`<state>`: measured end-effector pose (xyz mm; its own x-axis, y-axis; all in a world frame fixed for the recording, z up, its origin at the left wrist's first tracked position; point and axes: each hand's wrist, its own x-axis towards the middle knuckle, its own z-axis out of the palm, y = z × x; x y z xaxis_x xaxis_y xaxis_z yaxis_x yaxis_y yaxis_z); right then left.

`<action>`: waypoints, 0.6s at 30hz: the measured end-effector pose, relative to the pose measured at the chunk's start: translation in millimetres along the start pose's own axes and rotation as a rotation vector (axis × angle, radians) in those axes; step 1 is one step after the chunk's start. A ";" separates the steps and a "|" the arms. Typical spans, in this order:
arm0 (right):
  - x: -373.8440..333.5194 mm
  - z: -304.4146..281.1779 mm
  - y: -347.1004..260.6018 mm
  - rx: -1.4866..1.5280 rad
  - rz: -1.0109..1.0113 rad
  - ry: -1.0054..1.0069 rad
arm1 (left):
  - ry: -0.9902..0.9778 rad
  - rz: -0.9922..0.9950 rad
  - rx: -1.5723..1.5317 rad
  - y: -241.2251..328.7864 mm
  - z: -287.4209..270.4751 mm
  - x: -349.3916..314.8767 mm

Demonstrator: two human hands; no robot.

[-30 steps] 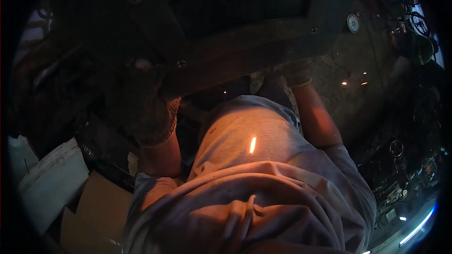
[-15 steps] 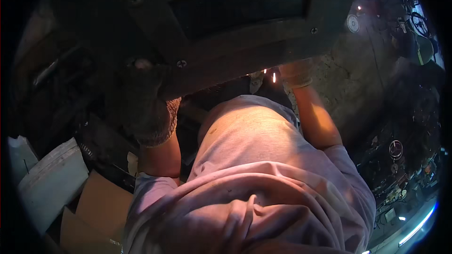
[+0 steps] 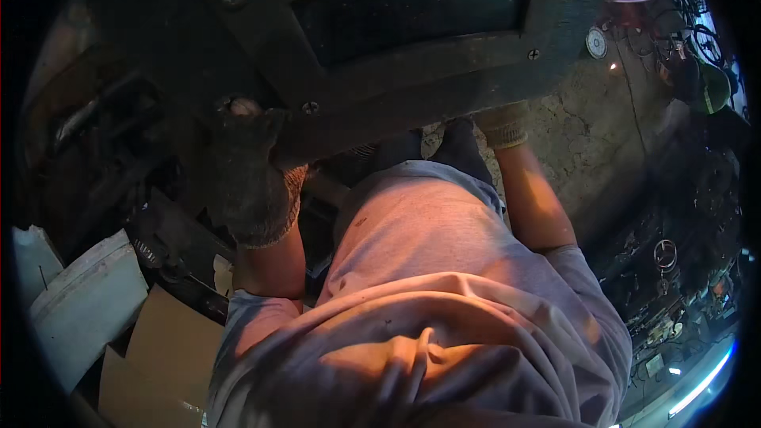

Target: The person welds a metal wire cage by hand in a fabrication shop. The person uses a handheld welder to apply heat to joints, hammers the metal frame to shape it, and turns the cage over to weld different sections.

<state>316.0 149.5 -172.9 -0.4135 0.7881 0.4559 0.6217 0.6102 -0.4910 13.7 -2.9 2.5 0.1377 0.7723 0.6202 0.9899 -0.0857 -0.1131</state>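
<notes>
A dark welding shield (image 3: 412, 71) with a rectangular dark window (image 3: 420, 12) and several cross-head screws spans the upper part of the view. At its left side is my left hand (image 3: 246, 166), in a worn dark knit glove with a bare thumb tip showing. It looks closed on the shield, though most of its fingers are lost in shadow. My right hand (image 3: 503, 124) wears a knit glove and reaches beyond the shield's lower right edge. Its fingers, and anything in them, are hidden behind the shield. Warm light falls on my right forearm and shirt.
Pale boards (image 3: 91, 293) and brown cardboard (image 3: 170, 341) stand at the lower left. Dark metal clutter fills the left side. On the right are a cracked concrete floor (image 3: 590, 123), a round white disc (image 3: 596, 43), a handwheel (image 3: 665, 254) and scattered small parts.
The bright sparks below the shield's edge have gone, and the warm glow on my shirt has dimmed. The floor looks clearer. The shield has shifted very slightly right and down; both hands stay nearly still.
</notes>
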 end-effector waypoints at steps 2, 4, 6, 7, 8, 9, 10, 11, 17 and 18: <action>2.6 -10.7 -6.8 0.056 -0.003 -0.053 | 0.018 0.009 -0.025 -0.9 0.9 4.5; 1.2 -8.9 -4.5 -0.084 -0.112 -0.030 | 0.017 0.005 -0.013 1.0 -1.5 14.3; 0.1 -12.0 -7.1 -0.111 -0.063 -0.061 | 0.012 -0.161 -0.023 5.5 -2.1 8.7; 0.2 -14.8 -8.8 -0.128 -0.041 -0.077 | 0.011 -0.288 -0.036 8.3 -0.9 2.1; 0.8 -18.2 -11.6 0.011 0.048 -0.054 | 0.021 -0.301 -0.034 8.3 -1.7 1.5; 2.2 -22.2 -16.1 0.151 0.137 -0.032 | 0.030 -0.315 -0.033 9.0 -2.8 1.7; 7.4 -30.7 -23.8 0.295 0.227 -0.009 | 0.047 -0.213 -0.014 7.6 -11.9 17.7; 7.2 -33.8 -26.7 0.427 0.317 0.020 | 0.072 -0.109 -0.005 6.3 -12.9 29.1; -3.9 -51.3 -26.3 1.016 0.659 0.137 | 0.094 -0.041 0.172 -18.8 -31.1 34.0; -6.1 -56.2 -25.1 1.006 0.695 0.162 | 0.128 -0.059 0.192 -26.1 -31.6 32.1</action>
<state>340.3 124.8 -121.6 -0.0677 0.9946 -0.0789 -0.1415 -0.0879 -0.9860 -6.6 4.3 49.9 0.0954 0.6853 0.7220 0.9734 0.0875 -0.2117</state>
